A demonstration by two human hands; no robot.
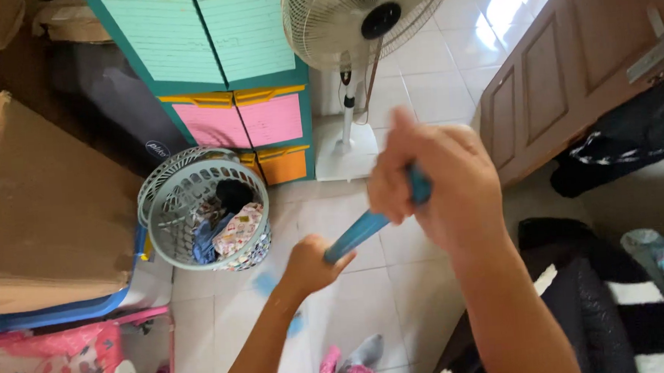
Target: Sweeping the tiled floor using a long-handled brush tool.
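Quick count: two hands, left [311, 266] and right [435, 184], on one blue handle [365, 227]. One laundry basket [166, 220], one standing fan [360, 16], one drawer cabinet [225, 70], one big cardboard box [42, 212], one wooden door [570, 57].

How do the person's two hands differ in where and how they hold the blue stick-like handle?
The right hand sits at the upper end of the blue stick-like handle, nearer the camera, fingers wrapped fully round it; the left hand sits lower down, farther from the camera. The right hand looks larger and blurred; the left hand looks smaller and sharper. Both have a closed grip on the same handle.
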